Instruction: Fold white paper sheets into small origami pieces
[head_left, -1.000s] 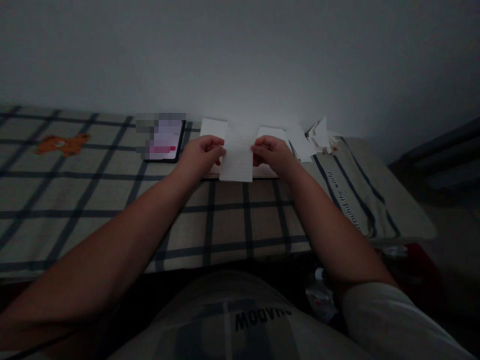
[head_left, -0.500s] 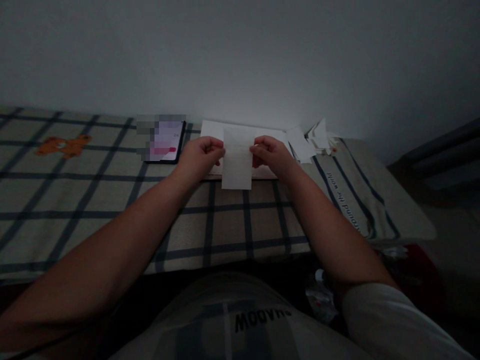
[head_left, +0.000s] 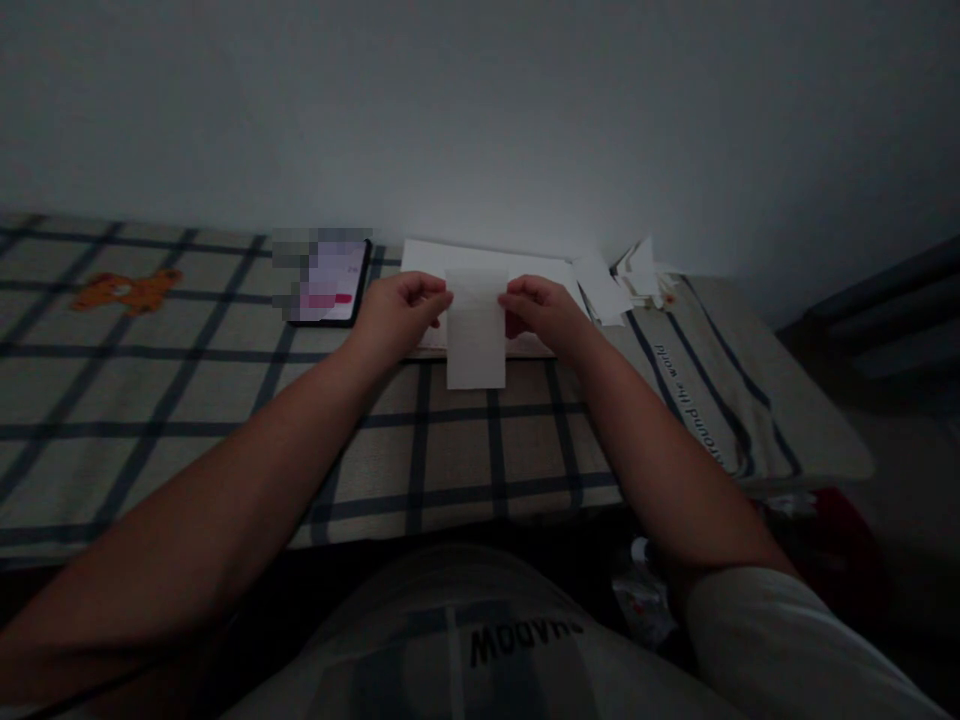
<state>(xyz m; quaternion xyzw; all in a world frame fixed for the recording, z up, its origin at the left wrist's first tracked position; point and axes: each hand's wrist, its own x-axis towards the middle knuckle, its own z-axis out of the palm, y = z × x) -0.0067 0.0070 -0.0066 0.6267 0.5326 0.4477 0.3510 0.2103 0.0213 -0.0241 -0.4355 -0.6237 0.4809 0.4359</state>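
Note:
A narrow white strip of paper (head_left: 476,335) hangs in front of me, pinched on its upper left edge by my left hand (head_left: 397,312) and on its upper right edge by my right hand (head_left: 544,312). Both hands hover just above a larger white sheet (head_left: 480,258) that lies flat on the checked tablecloth (head_left: 225,400) near the wall. The strip's lower end reaches past the sheet's front edge.
A lit phone (head_left: 330,285) lies left of the sheet. A pile of small white paper pieces (head_left: 626,280) sits to the right by the wall. An orange bear print (head_left: 124,290) marks the cloth at far left. The table's right edge drops off beyond the printed lettering.
The strip has come down a little toward me and looks narrower than a second ago. Both hands stay in nearly the same spot.

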